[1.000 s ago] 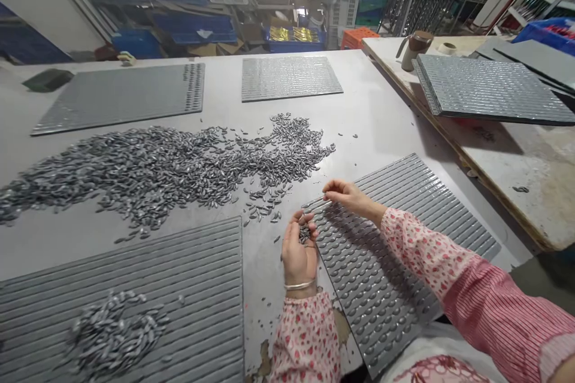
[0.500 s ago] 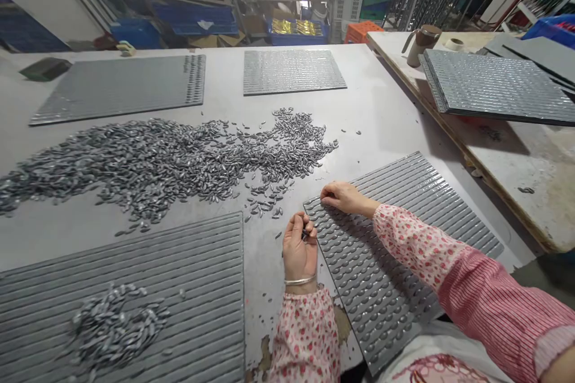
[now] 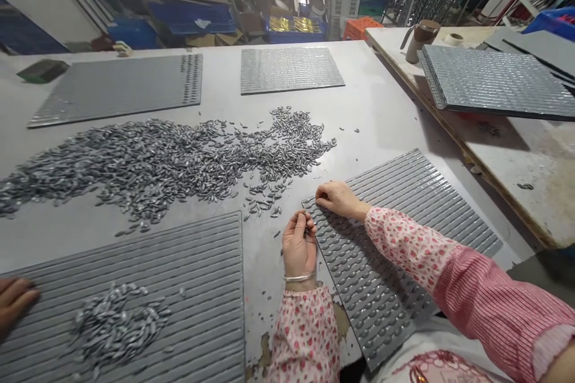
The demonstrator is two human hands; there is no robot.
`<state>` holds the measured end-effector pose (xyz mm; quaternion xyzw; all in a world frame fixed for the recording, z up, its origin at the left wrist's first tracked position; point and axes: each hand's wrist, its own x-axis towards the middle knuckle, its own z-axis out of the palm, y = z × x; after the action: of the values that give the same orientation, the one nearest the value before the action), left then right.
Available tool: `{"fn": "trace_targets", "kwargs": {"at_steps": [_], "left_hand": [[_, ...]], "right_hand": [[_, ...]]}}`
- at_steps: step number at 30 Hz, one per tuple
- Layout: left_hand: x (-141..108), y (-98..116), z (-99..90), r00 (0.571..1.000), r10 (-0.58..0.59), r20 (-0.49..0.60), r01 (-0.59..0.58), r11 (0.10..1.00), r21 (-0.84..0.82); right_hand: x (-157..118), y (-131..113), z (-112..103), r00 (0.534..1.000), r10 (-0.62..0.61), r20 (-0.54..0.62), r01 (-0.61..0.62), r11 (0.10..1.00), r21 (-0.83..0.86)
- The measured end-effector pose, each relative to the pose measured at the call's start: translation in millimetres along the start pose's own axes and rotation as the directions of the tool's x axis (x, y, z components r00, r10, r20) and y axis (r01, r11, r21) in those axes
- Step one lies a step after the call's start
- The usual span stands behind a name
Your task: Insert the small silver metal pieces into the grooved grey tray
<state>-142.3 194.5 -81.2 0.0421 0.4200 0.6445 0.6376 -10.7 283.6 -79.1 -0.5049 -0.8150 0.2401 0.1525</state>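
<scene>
My right hand [image 3: 342, 198] is pinched over the far left corner of a grey grooved board [image 3: 431, 197]. Its fingertips hide whatever is between them. Rows of small grey oval pieces sit along the grooves over the nearer left part of this board. Just off the board's left edge is my left hand [image 3: 299, 248], palm up with curled fingers. A few dark grey oval pieces [image 3: 306, 231] show between its fingers. Beyond my hands, a big pile of grey oval pieces [image 3: 179, 158] lies spread over the white table [image 3: 372, 102].
Another person's hand [image 3: 15, 302] rests on a second grooved board [image 3: 197, 287] at left, beside a small heap of oval pieces [image 3: 121, 323]. Two more boards lie at the back, one a ridged board [image 3: 291, 72]. On the side table stand stacked boards [image 3: 494, 81] and a cup [image 3: 422, 42].
Another person's hand has come in at the left edge. My right hand has shifted slightly left along the board's far edge. My left hand stays nearly still.
</scene>
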Motion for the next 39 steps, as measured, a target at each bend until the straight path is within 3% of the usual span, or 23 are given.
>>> {"fn": "trace_targets", "kwargs": {"at_steps": [2,5,8,12,14,16,18,20,24,30,33,39], "left_hand": [[-1,-1,0.9,1.000,-0.007,-0.011,0.007,0.999,0.042],[-2,-4,1.9,1.000,-0.003,0.000,0.003,0.998,0.061],[-3,-6,2.8,0.999,-0.009,0.036,0.007,0.999,0.050],[-5,-4,4.6,0.998,-0.045,0.050,0.042,0.997,0.058],[-6,0,5.0,0.998,-0.062,0.017,0.061,0.997,0.050],[-6,5,4.4,0.997,-0.070,-0.014,0.070,0.997,0.028],[-5,7,3.2,0.997,-0.080,-0.011,0.080,0.997,-0.018],[-4,8,2.1,0.995,-0.100,0.017,0.101,0.993,-0.066],[-4,6,2.9,0.994,-0.106,-0.002,0.105,0.993,-0.061],[-4,5,4.2,0.993,-0.094,-0.066,0.090,0.994,-0.053],[-2,5,2.8,0.991,-0.110,-0.081,0.106,0.993,-0.052],[-3,9,0.6,0.998,-0.065,-0.003,0.064,0.993,-0.100]], "right_hand": [[-5,-2,-5,1.000,0.008,-0.009,-0.005,0.972,0.237],[-16,-9,-13,0.995,-0.065,0.070,0.012,0.810,0.586],[-24,-17,-16,0.989,-0.105,0.104,-0.006,0.674,0.738],[-22,-15,-15,0.996,-0.003,0.093,-0.079,0.510,0.857],[-18,-5,-17,0.996,0.064,0.061,-0.086,0.557,0.826],[-12,9,-20,0.996,0.081,0.046,-0.090,0.722,0.686],[-8,20,-23,0.998,0.020,0.063,-0.047,0.888,0.457],[-4,27,-24,0.993,-0.073,0.090,0.049,0.969,0.241],[2,27,-22,0.975,-0.165,0.151,0.164,0.986,0.018],[11,22,-19,0.986,-0.054,0.157,0.077,0.987,-0.143],[13,21,-20,0.989,-0.008,0.150,0.030,0.989,-0.144],[10,12,-13,0.993,-0.084,0.083,0.091,0.992,-0.088]]}}
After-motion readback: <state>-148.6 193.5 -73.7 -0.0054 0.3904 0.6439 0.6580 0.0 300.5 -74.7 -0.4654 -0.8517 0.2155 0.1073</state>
